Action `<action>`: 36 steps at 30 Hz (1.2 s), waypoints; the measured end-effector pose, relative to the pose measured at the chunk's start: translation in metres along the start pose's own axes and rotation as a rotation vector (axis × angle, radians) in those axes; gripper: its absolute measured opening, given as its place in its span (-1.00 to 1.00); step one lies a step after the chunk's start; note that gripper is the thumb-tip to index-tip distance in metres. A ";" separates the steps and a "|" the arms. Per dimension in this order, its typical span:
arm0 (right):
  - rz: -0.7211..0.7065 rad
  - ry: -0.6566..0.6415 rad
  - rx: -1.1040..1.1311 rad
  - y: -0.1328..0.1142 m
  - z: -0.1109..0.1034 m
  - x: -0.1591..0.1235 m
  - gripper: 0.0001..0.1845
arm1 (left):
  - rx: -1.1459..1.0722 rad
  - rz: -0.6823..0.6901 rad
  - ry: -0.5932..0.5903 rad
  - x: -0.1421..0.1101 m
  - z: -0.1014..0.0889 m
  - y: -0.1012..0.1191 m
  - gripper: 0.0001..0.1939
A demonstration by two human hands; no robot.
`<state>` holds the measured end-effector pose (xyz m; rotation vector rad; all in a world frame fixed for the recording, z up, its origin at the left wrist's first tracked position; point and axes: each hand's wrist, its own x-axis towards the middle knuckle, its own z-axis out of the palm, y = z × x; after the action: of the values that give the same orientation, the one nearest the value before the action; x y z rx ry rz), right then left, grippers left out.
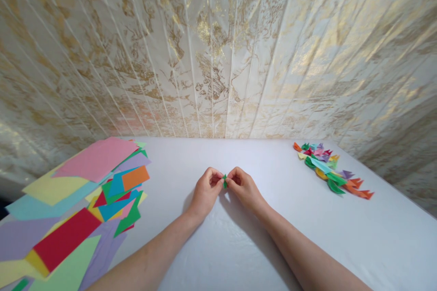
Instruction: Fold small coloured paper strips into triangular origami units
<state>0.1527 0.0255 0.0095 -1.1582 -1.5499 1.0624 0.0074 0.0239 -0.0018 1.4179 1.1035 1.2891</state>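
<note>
Between my two hands, just above the white table (191, 157), is a small folded piece of green paper (225, 181). My left hand (206, 191) pinches its left side between thumb and fingers. From the other side, my right hand (244, 187) grips it the same way, thumb against curled fingers. Only a narrow pointed strip of the paper shows between the fingertips; the rest is covered, so its full folded shape cannot be made out.
Sheets and cut pieces of coloured paper lie in an overlapping pile on the left, with a pink sheet (99, 159) and a red rectangle (68, 236) on top. Several small folded paper figures (336, 178) form a cluster at the right. A gold-patterned curtain (211, 54) hangs behind the table.
</note>
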 end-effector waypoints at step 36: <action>0.045 -0.086 -0.039 0.000 -0.006 0.002 -0.79 | 0.020 0.016 0.022 0.002 0.000 -0.005 -0.91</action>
<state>0.1581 0.0285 0.0110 -1.1923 -1.6244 1.1297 0.0072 0.0267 -0.0058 1.4328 1.1245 1.3111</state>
